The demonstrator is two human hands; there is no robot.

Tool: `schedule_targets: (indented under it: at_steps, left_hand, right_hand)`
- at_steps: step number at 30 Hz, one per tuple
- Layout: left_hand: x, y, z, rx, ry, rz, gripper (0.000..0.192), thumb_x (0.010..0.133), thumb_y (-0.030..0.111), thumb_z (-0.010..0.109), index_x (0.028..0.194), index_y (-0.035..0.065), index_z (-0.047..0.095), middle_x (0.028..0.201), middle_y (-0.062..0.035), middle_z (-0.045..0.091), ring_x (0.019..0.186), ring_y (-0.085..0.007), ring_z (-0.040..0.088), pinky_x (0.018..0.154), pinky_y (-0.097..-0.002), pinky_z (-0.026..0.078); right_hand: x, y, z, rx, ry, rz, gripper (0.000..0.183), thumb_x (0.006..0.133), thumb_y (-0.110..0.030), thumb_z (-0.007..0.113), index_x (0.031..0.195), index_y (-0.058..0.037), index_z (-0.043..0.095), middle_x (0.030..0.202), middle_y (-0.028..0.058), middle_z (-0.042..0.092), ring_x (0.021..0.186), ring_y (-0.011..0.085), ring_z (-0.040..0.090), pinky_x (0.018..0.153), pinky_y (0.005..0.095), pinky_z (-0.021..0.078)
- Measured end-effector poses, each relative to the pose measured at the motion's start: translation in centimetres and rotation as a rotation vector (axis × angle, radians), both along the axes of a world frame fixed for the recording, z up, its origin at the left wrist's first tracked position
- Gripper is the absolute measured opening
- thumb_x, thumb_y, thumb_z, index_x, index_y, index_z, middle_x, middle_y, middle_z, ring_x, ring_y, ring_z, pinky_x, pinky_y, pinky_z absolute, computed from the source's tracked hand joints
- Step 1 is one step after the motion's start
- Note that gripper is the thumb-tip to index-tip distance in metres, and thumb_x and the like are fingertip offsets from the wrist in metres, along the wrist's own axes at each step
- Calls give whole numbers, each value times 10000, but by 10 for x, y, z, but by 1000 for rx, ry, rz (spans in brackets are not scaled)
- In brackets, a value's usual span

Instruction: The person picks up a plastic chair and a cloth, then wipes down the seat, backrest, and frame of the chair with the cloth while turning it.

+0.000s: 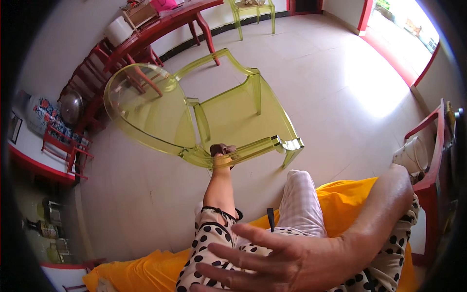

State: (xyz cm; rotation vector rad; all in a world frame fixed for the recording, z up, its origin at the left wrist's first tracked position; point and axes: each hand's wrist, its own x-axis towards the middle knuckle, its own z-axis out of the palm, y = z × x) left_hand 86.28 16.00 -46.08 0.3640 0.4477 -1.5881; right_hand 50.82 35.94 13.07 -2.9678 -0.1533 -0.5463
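Observation:
My left hand [223,160] reaches out to the near armrest of a clear yellow-green plastic armchair [240,98]. A bunched brown cloth [220,149] shows at its fingers, against the inner side of the armrest. The fingers themselves are mostly hidden by the cloth and the armrest. The chair has a round back on the left and its seat faces right. Close to the camera, my right hand [292,259] is spread above my lap, its fingers apart and nothing in them. Its lowest fingertips run near the bottom edge of the picture.
Orange fabric [138,272] covers the seat under me. A red wooden table [168,23] at the back bears a white container [119,31]. Red chairs [87,75] and a flowered vase [43,113] stand left. A white bucket [411,155] sits at right, near the bright doorway [403,34].

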Motion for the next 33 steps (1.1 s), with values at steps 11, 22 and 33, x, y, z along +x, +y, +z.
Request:
schedule_targets:
  at_steps: [11, 22, 33]
  left_hand:
    - [-60, -6, 46, -611, -27, -151, 386, 521, 177, 758, 660, 162, 398, 693, -55, 402, 681, -215, 442, 619, -383, 407]
    - [-63, 13, 111, -219, -449, -89, 295, 574, 154, 688, 565, 132, 394, 644, -65, 408, 498, -271, 415, 483, -522, 417]
    - [-141, -52, 263, -174, -931, -431, 114, 829, 202, 586, 767, 127, 526, 782, -107, 535, 598, -290, 522, 613, -513, 517]
  right_hand:
    - [-28, -74, -37, 92, 143, -182, 642, 768, -315, 751, 1342, -107, 551, 1307, 51, 592, 1222, 221, 546, 995, 424, 457]
    - [0, -200, -232, 595, 65, -522, 384, 874, -290, 709, 1131, -32, 589, 1059, 174, 645, 984, 364, 627, 838, 430, 510]
    - [131, -107, -269, 479, 272, -633, 235, 876, -278, 589, 983, -73, 632, 847, 172, 670, 751, 370, 662, 631, 486, 512]
